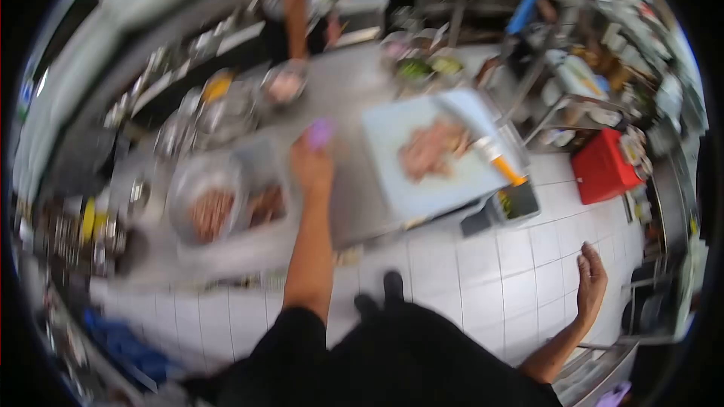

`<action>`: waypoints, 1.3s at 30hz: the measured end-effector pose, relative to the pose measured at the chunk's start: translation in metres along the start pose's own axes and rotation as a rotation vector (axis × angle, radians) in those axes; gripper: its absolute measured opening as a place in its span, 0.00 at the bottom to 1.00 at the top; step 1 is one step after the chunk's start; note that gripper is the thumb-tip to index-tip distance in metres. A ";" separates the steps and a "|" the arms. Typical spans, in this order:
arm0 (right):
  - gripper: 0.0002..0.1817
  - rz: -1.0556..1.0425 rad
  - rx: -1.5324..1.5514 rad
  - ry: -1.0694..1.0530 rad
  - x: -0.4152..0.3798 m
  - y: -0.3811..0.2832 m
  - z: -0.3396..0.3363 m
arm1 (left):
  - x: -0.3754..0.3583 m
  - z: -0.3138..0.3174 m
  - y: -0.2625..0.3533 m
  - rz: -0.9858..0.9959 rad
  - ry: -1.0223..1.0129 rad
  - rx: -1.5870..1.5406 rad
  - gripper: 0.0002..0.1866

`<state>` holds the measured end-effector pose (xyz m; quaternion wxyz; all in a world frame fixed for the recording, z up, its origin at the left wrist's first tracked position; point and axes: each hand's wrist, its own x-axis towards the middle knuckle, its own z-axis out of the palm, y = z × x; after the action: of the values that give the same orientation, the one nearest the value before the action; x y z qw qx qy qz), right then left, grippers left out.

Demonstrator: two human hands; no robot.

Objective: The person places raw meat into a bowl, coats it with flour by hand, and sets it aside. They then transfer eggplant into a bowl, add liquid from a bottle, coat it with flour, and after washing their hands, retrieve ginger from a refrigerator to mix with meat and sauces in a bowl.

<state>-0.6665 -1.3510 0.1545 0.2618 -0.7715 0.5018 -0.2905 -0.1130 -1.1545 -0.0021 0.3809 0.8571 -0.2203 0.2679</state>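
My left hand (pixel 310 162) reaches over the steel table, its fingers closed around a small purple thing (pixel 320 134) too blurred to name. To its left are a clear round bowl (pixel 178 194) of raw meat strips (pixel 212 213) and a grey tub (pixel 255 152) with darker meat (pixel 266 204). On its right lies a white cutting board (pixel 385 157) bearing raw pale meat (pixel 428 152). A wide-bladed knife with an orange handle (pixel 507 169) rests there too, blade pointing away. My right hand (pixel 592 277) hangs over the floor, fingers loosely bent, holding nothing.
Beyond the table's far edge is another person's arm (pixel 296 24), near a metal bowl of pale pink food (pixel 284 84). Bowls of greens (pixel 413 68) stand behind the board. A bin (pixel 519 203) sits below its near corner; a red container (pixel 603 167) stands at right.
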 end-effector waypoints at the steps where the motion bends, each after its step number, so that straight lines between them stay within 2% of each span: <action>1: 0.18 0.054 -0.067 0.024 -0.004 0.001 -0.013 | 0.016 0.032 -0.025 0.016 0.068 -0.002 0.23; 2: 0.18 0.116 0.025 0.048 -0.007 0.001 -0.020 | 0.028 0.045 -0.041 0.061 0.017 0.011 0.24; 4: 0.18 0.098 -0.005 0.103 -0.007 0.004 -0.033 | 0.036 0.122 -0.111 0.220 -0.398 0.432 0.23; 5: 0.18 0.075 -0.018 0.113 0.000 0.008 -0.036 | 0.016 0.103 -0.085 0.161 -0.445 0.584 0.25; 6: 0.18 -0.002 -0.043 0.175 0.010 0.030 -0.033 | 0.013 0.086 -0.060 0.147 -0.544 0.530 0.27; 7: 0.18 -0.003 0.007 0.173 0.025 0.032 -0.030 | 0.005 0.103 -0.074 0.216 -0.591 0.537 0.28; 8: 0.18 -0.003 0.051 0.148 0.036 0.038 -0.026 | -0.010 0.097 -0.067 0.224 -0.529 0.423 0.26; 10: 0.17 0.005 0.100 0.061 0.070 0.062 -0.017 | -0.034 0.079 -0.050 0.285 -0.562 0.215 0.22; 12: 0.17 -0.070 0.155 0.008 0.117 0.074 -0.003 | -0.072 0.060 -0.029 0.354 -0.457 0.163 0.21; 14: 0.17 -0.182 0.158 -0.047 0.169 0.101 0.015 | -0.114 0.026 0.015 0.342 -0.387 0.208 0.20; 15: 0.17 -0.144 0.221 -0.094 0.193 0.112 0.020 | -0.135 0.014 0.033 0.296 -0.289 0.183 0.19; 16: 0.17 -0.191 0.141 -0.098 0.211 0.128 0.025 | -0.163 -0.001 0.049 0.243 -0.210 0.163 0.17; 18: 0.17 -0.226 0.019 -0.123 0.250 0.162 0.043 | -0.183 -0.034 0.083 0.153 -0.348 0.116 0.16; 19: 0.17 -0.200 -0.044 -0.159 0.258 0.188 0.051 | -0.196 -0.052 0.098 0.100 -0.430 0.087 0.15; 22: 0.17 -0.125 -0.064 -0.260 0.289 0.294 0.106 | -0.190 -0.086 0.132 -0.506 -0.336 -0.144 0.16; 24: 0.19 0.010 -0.149 -0.439 0.282 0.329 0.128 | -0.168 -0.090 0.114 -0.409 -0.173 0.067 0.18; 25: 0.19 0.049 -0.173 -0.559 0.268 0.317 0.118 | -0.147 -0.101 0.137 -0.478 -0.164 -0.033 0.20; 26: 0.19 -0.082 -0.262 -0.568 0.269 0.361 0.150 | -0.124 -0.112 0.161 -0.541 -0.154 -0.134 0.22; 27: 0.20 0.146 -0.209 -0.704 0.266 0.391 0.175 | -0.112 -0.111 0.162 -0.308 -0.064 0.038 0.24; 28: 0.21 0.157 -0.179 -0.746 0.254 0.395 0.178 | -0.100 -0.108 0.163 -0.069 0.028 0.205 0.27; 29: 0.22 0.265 -0.207 -0.868 0.250 0.409 0.192 | -0.091 -0.109 0.174 -0.091 0.007 0.202 0.28; 30: 0.20 0.392 -0.062 -0.880 0.238 0.413 0.194 | -0.082 -0.111 0.188 -0.114 -0.013 0.200 0.29; 31: 0.22 0.264 -0.017 -1.053 0.242 0.467 0.225 | -0.079 -0.111 0.197 -0.136 -0.035 0.197 0.30; 32: 0.23 0.579 0.023 -0.996 0.230 0.459 0.217 | -0.080 -0.107 0.200 -0.095 -0.042 0.196 0.29; 33: 0.23 0.335 -0.021 -0.947 0.214 0.464 0.217 | -0.083 -0.101 0.201 -0.055 -0.051 0.194 0.27; 34: 0.24 0.333 -0.045 -0.891 0.209 0.462 0.210 | -0.088 -0.095 0.201 -0.016 -0.060 0.192 0.26; 37: 0.29 0.322 -0.119 -0.725 0.206 0.449 0.178 | -0.122 -0.089 0.200 -0.123 -0.163 0.006 0.23; 39: 0.32 0.315 -0.170 -0.617 0.206 0.435 0.163 | -0.166 -0.076 0.169 -0.420 -0.385 -0.273 0.19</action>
<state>-0.7543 -1.6795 -0.2228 0.3775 -0.7551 0.5344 0.0427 -0.3591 -1.1707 0.0270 0.4905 0.8599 -0.1406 -0.0158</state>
